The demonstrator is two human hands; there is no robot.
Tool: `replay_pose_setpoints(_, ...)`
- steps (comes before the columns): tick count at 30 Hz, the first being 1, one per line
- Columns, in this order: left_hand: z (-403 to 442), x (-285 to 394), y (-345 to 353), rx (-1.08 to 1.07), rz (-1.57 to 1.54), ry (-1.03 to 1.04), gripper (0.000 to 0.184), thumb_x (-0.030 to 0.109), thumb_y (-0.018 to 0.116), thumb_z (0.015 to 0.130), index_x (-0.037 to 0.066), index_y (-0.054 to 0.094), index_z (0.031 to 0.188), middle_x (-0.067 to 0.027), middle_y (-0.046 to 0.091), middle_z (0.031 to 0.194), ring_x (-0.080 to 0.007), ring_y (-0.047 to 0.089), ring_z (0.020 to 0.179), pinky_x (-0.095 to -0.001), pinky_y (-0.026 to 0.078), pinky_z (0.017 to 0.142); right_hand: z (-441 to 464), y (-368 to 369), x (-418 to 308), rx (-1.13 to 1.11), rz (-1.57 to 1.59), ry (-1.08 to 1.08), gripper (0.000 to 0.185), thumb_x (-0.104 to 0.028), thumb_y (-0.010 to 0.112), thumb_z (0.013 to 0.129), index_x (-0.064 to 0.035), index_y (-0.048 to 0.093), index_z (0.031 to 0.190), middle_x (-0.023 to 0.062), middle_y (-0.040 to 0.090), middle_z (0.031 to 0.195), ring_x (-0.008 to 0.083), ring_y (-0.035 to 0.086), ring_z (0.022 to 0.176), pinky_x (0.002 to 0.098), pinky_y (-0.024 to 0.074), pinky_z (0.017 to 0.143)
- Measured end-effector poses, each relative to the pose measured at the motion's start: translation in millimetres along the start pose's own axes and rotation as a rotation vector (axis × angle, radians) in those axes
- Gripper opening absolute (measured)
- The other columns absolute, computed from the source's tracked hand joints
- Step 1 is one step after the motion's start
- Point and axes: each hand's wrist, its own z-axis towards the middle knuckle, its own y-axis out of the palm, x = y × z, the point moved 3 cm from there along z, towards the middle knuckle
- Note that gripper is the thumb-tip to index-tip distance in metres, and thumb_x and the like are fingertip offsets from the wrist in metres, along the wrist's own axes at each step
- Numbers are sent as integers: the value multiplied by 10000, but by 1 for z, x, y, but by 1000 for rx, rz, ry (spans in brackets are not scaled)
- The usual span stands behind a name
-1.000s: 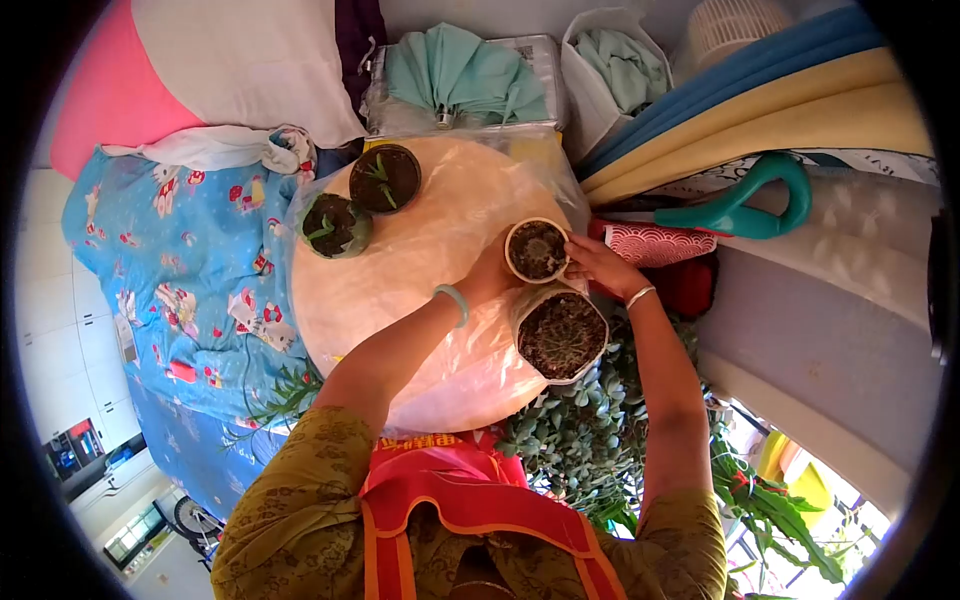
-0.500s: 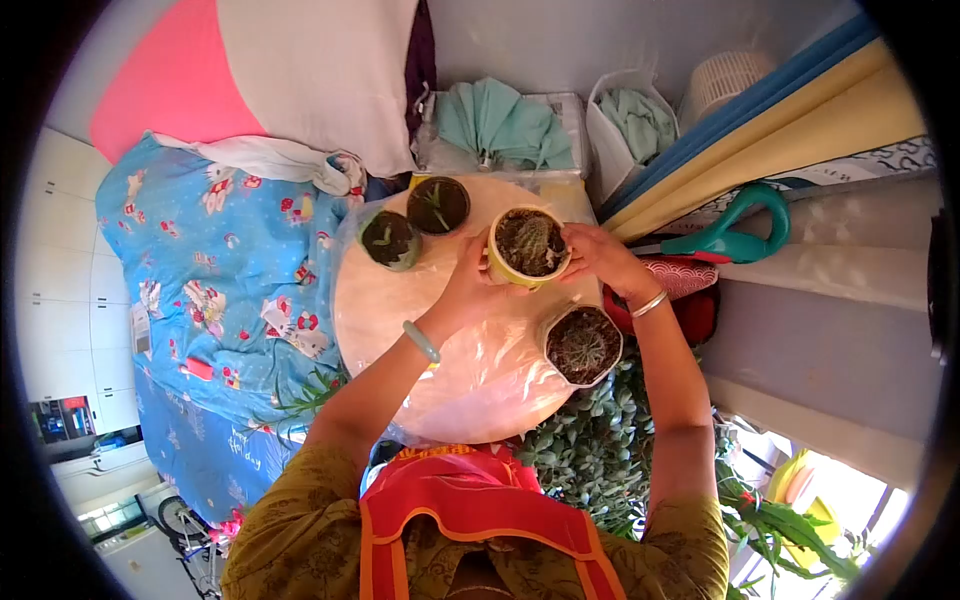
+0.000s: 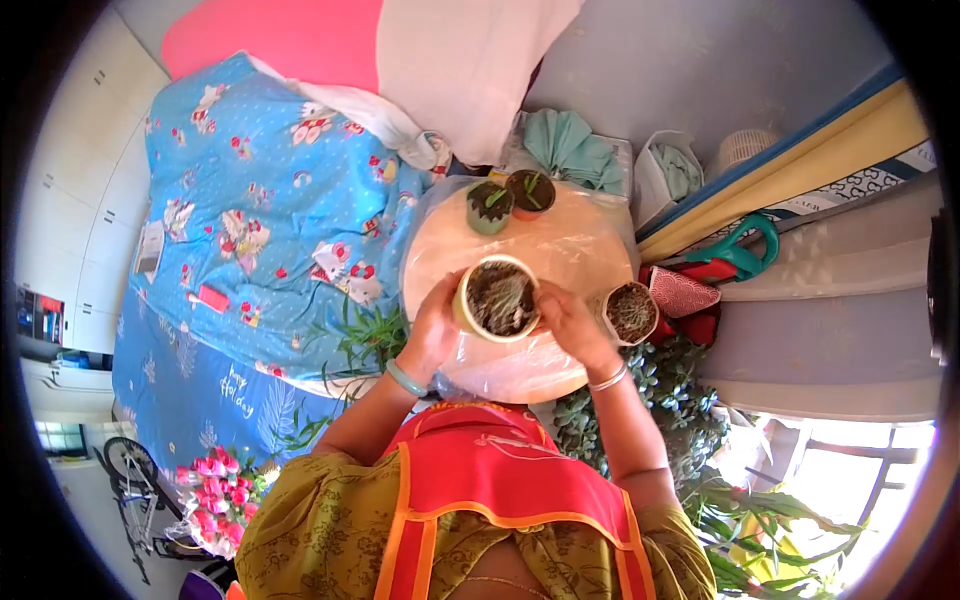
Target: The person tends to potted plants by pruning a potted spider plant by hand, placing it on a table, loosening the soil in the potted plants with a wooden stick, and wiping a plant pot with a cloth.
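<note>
A cream-yellow flower pot (image 3: 499, 298) with dark soil and a small spiny plant is between my two hands, above the round table (image 3: 575, 235). My left hand (image 3: 434, 325) grips its left side, fingers partly hidden behind the pot. On the opposite side, my right hand (image 3: 574, 326) holds the rim with its fingertips. A green pot (image 3: 488, 208) and a reddish-brown pot (image 3: 530, 193), each with a small green plant, stand side by side at the table's far edge. Another potted plant (image 3: 631, 313) sits by the right edge.
Clear plastic covers the tabletop. A bed with a blue patterned cover (image 3: 270, 190) lies to the left. Leafy plants (image 3: 670, 385) grow at the lower right, and more green leaves (image 3: 375, 335) touch the table's left side. A teal-handled object (image 3: 750, 250) is at the right.
Both hands have brought the yellow pot closer to my body, lower relative to the table. My view has turned left, so more of the bed and pink flowers show.
</note>
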Motion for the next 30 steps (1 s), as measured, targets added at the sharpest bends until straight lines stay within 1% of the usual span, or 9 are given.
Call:
replay_pose_setpoints(3, -42, -1, -19, -134, -386, -161, 417, 283, 359, 942, -27, 479, 1193, -171, 554, 1175, -281, 568, 1051, -431, 454, 929, -21, 53, 2, -60, -34, 4, 357, -226, 399, 970, 11, 471, 1226, 59, 595, 821, 106, 576, 682, 241, 499, 621)
replay_pose_setpoints(4, -71, 15, -4, -196, -126, 23, 420, 285, 352, 941, -9, 453, 1224, -169, 535, 1204, -285, 558, 1070, -457, 429, 954, -28, 66, 2, -73, -45, 41, 355, -226, 395, 971, 13, 476, 1221, 65, 595, 812, 108, 577, 681, 240, 497, 620)
replay_pose_setpoints(8, -114, 15, -33, -302, 408, 117, 828, 68, 832, 584, 26, 380, 1277, -115, 505, 1248, -232, 519, 1133, -388, 429, 969, -53, 94, 0, -176, -104, 102, 362, -217, 390, 975, 17, 470, 1239, 53, 589, 845, 98, 571, 722, 245, 499, 644)
replay_pose_setpoints(18, -168, 14, -58, -336, 634, -7, 556, 173, 763, 706, 87, 505, 1190, -49, 603, 1129, -166, 551, 1065, -328, 396, 977, -87, 140, -24, -211, -633, -124, 317, -277, 446, 939, -43, 515, 1142, 204, 615, 738, 335, 627, 685, 390, 485, 629)
replay_pose_setpoints(20, -177, 19, -52, -266, 84, -266, 521, 217, 748, 725, 108, 523, 1182, -39, 597, 1148, -183, 556, 1061, -349, 396, 978, -92, 144, -32, -221, -677, -114, 323, -261, 456, 941, -43, 511, 1172, 186, 623, 747, 302, 643, 710, 356, 487, 640)
replay_pose_setpoints(22, -184, 25, -46, -313, 269, -144, 495, 213, 727, 748, 102, 522, 1185, -41, 583, 1174, -194, 553, 1065, -350, 415, 966, -96, 147, -37, -199, -595, -173, 367, -348, 459, 923, -69, 526, 1152, 243, 593, 743, 408, 584, 696, 453, 469, 625)
replay_pose_setpoints(23, -181, 24, -55, -452, 713, 108, 493, 157, 685, 787, 68, 479, 1226, -66, 562, 1201, -182, 544, 1084, -329, 448, 940, -97, 145, -37, -197, -590, -172, 367, -348, 459, 923, -69, 526, 1152, 243, 593, 743, 408, 584, 696, 453, 469, 625)
replay_pose_setpoints(25, -185, 23, -49, -418, 598, 66, 488, 119, 654, 809, 55, 450, 1247, -77, 549, 1217, -187, 534, 1103, -328, 453, 940, -97, 139, -37, -244, -556, -179, 352, -267, 479, 938, -28, 502, 1197, 161, 648, 824, 242, 663, 763, 323, 502, 677)
replay_pose_setpoints(30, -180, 16, -45, -382, 830, 256, 470, 67, 559, 864, 50, 385, 1300, -131, 476, 1288, -243, 479, 1179, -389, 431, 972, -94, 115, -39, -321, -309, -159, 324, -190, 478, 945, -2, 488, 1208, 114, 646, 899, 152, 644, 760, 277, 500, 711)
